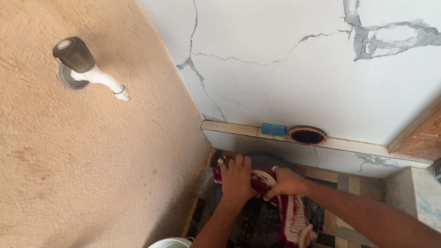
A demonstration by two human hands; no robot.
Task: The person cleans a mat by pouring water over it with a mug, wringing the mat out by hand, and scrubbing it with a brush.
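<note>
A red-and-white cloth [282,209] is being scrubbed over a dark basin [257,228]; it is clenched by the left hand [237,180] and the right hand [285,183]; further rubbing between the 2 fists seems called for.

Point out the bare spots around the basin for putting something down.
Free: the ledge left of the blue block, and the patterned floor right of the black basin. Crowded: the basin itself, where both hands grip the red-and-white cloth.
</note>
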